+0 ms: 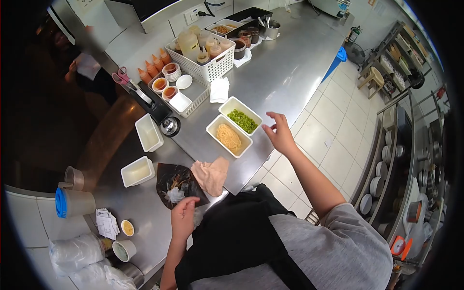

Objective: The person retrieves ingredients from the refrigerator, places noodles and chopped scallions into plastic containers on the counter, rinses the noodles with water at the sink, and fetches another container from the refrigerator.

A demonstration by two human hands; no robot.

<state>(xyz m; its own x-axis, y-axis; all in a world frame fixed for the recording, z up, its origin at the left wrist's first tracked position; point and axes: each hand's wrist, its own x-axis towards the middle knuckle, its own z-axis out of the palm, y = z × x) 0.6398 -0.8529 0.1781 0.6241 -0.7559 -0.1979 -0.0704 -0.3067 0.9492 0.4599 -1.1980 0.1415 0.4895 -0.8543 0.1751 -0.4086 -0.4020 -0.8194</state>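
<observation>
My right hand is beside the right edge of a white tub of chopped green onions. Its thumb and fingers are apart, with nothing between them. Touching that tub is a second white tub holding a pale yellow, shredded-looking food. Low at the counter's front edge, my left hand has loosely bent fingers and no visible object in them. It is close to a black plastic bag with crumpled clear plastic on it. A crumpled peach-coloured cloth lies between the bag and the tubs.
Two white tubs stand left, near a service bell. Behind are a sauce-cup basket and a bottle basket. A blue-lidded pitcher, paper slips and cups are lower left. Shelves of plates are across the aisle.
</observation>
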